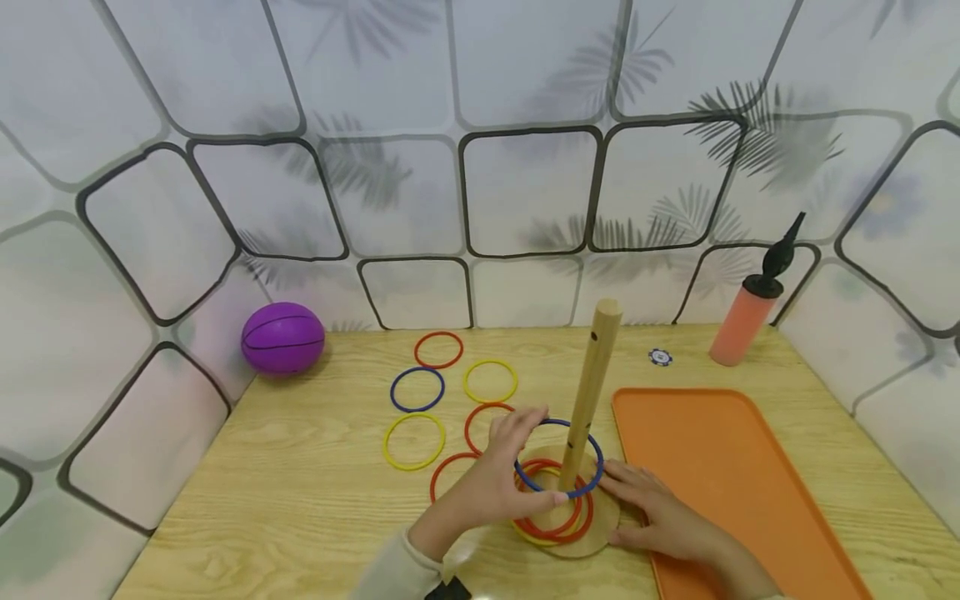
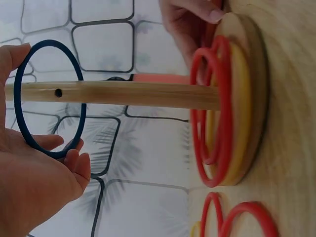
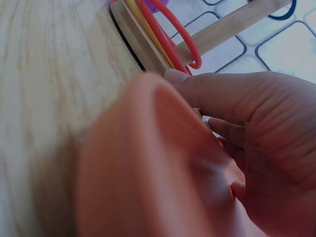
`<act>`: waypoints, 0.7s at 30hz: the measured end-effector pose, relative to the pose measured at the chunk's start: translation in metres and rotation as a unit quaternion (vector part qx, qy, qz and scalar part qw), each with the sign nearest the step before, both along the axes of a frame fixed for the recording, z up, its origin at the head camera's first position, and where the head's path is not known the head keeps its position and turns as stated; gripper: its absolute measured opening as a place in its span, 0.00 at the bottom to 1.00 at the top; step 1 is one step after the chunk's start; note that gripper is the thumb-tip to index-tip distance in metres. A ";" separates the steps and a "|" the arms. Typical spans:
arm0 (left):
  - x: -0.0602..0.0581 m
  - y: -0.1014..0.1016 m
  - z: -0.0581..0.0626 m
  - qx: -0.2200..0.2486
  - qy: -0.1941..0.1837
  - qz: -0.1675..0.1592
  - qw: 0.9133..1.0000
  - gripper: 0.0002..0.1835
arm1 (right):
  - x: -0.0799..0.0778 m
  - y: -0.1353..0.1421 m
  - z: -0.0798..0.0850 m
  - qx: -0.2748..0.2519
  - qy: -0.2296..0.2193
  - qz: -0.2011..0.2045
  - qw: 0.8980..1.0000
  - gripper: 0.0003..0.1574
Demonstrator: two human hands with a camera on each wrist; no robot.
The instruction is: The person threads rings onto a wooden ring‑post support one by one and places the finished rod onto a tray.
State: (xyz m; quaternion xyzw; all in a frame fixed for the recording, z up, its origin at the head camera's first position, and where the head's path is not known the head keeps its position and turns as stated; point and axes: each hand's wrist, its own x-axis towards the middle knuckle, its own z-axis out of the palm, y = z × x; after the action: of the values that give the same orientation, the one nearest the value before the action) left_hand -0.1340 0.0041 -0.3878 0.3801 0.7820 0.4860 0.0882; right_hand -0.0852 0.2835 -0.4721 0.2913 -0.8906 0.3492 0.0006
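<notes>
My left hand (image 1: 504, 475) pinches a thin blue ring (image 1: 601, 467) between thumb and fingers. That ring encircles the upright wooden post (image 1: 596, 367), well above the base in the left wrist view. Around the foot of the post, red rings (image 2: 227, 98) and a yellow ring (image 2: 242, 118) lie stacked on the round wooden base (image 1: 600, 533). My right hand (image 1: 667, 517) holds the base's right edge, its fingers and thumb spread along the rim. In the right wrist view, a fingertip (image 3: 175, 75) rests at the base's edge; the other fingers are partly hidden.
Several loose rings lie left of the base, among them a yellow ring (image 1: 386, 446) and a blue ring (image 1: 393, 396). An orange tray (image 1: 720, 467) sits under the right forearm. Farther back are a purple ball (image 1: 282, 338), a poker chip (image 1: 660, 357) and a pink hand pump (image 1: 742, 321).
</notes>
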 end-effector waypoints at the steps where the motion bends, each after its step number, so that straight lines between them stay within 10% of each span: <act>1: 0.000 0.000 -0.003 -0.011 -0.002 0.001 1.000 0.49 | 0.000 0.000 0.000 -0.002 -0.001 0.000 1.000 0.41; 21: 0.001 0.002 -0.044 -0.130 -0.007 0.025 0.991 0.51 | -0.003 0.000 -0.002 0.001 0.052 0.016 0.999 0.41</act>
State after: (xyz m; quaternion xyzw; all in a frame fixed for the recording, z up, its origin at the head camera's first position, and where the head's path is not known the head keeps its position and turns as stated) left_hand -0.1334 0.0063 -0.4319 0.3422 0.8471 0.3853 0.1303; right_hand -0.0885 0.2835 -0.4736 0.3233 -0.8848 0.3330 0.0412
